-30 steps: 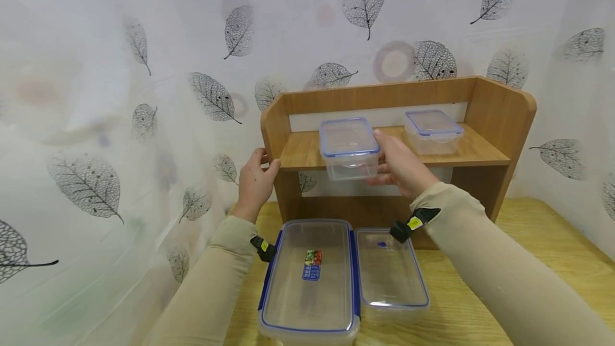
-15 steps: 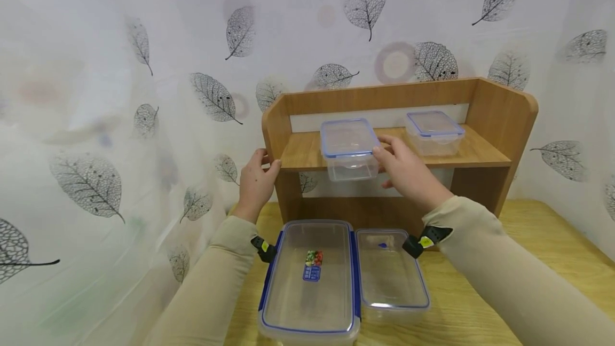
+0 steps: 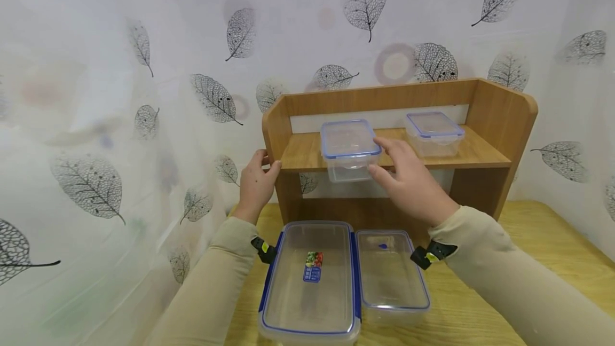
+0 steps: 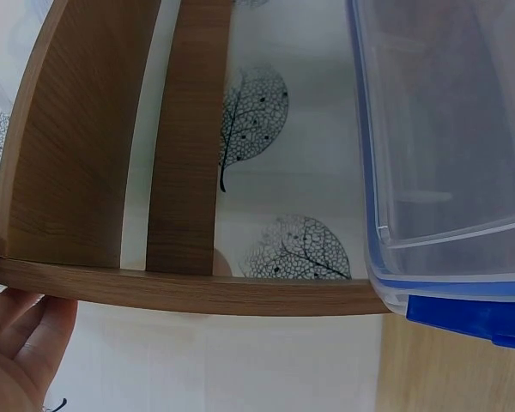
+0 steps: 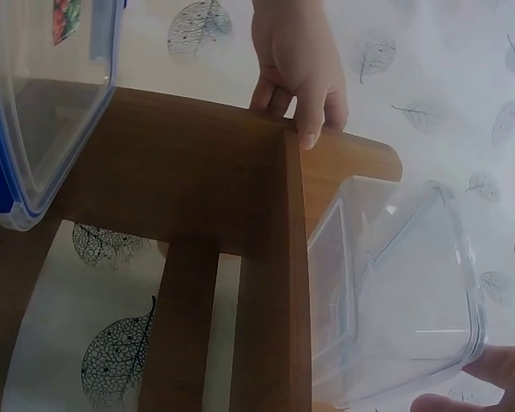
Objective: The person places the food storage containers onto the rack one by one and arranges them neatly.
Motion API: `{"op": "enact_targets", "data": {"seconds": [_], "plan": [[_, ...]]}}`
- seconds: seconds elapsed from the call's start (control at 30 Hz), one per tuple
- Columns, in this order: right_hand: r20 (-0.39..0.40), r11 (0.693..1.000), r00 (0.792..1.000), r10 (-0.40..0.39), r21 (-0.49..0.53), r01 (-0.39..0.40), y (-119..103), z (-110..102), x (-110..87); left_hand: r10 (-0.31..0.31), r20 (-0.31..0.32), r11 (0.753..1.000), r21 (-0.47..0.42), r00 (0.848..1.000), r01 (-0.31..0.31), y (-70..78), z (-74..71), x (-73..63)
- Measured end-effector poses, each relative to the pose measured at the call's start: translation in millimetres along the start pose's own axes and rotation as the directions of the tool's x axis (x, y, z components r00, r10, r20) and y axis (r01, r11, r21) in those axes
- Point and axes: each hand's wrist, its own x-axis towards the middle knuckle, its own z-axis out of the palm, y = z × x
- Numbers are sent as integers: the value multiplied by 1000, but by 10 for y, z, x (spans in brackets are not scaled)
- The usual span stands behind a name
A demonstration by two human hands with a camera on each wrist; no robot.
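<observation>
A clear food container (image 3: 349,142) with a blue-edged lid sits on the upper board of a wooden desktop shelf (image 3: 301,148), its front jutting past the board's edge. My right hand (image 3: 412,181) is at its right side with fingers spread, fingertips at the lid's edge and the thumb by the front corner. In the right wrist view, fingers (image 5: 498,365) show beside the container's lid end. My left hand (image 3: 257,185) grips the shelf's left side panel, thumb in front and fingers behind, as the right wrist view also shows.
A second small lidded container (image 3: 434,133) stands on the right of the upper board. On the table (image 3: 538,250) before the shelf lie a large container (image 3: 307,303) with blue clips and a medium one (image 3: 391,276), side by side. A leaf-patterned curtain (image 3: 182,41) hangs behind.
My right hand has eased its hold around the container's side and shifted right and slightly down, fingers now spread at its edge. The container and left hand stay put.
</observation>
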Motion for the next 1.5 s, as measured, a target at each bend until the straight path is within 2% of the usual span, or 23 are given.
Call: {"op": "enact_targets", "data": {"seconds": [0.1, 0.23, 0.47, 0.67, 0.8, 0.93, 1.37, 1.5], "plan": [[-14, 997, 999, -43, -61, 42, -7, 11, -28, -1, 0, 1000, -4, 1000, 1, 1, 2, 2], [-50, 979, 988, -150, -146, 141, -5, 33, -53, -2, 1, 1000, -10, 1000, 2, -1, 2, 3], [-71, 896, 928, -365, -297, 330, 18, 98, -87, 18, -2, 1000, -23, 1000, -18, -11, 2, -8], [-50, 825, 884, -464, -387, 411, 12, 136, -126, 39, 4, 999, -32, 999, -39, -16, 2, -20], [-39, 792, 864, -502, -423, 441, 11, 150, -137, 36, 3, 999, -34, 999, -36, -13, 0, -22], [-38, 776, 855, -517, -443, 450, 20, 160, -142, 34, 4, 999, -32, 999, -34, -16, 1, -22], [-32, 750, 845, -535, -480, 456, 53, 210, -127, 44, 5, 998, -34, 999, -43, -24, -4, -29], [-29, 752, 849, -528, -480, 452, 44, 213, -117, 41, 0, 999, -26, 999, -41, -19, 1, -27]]}}
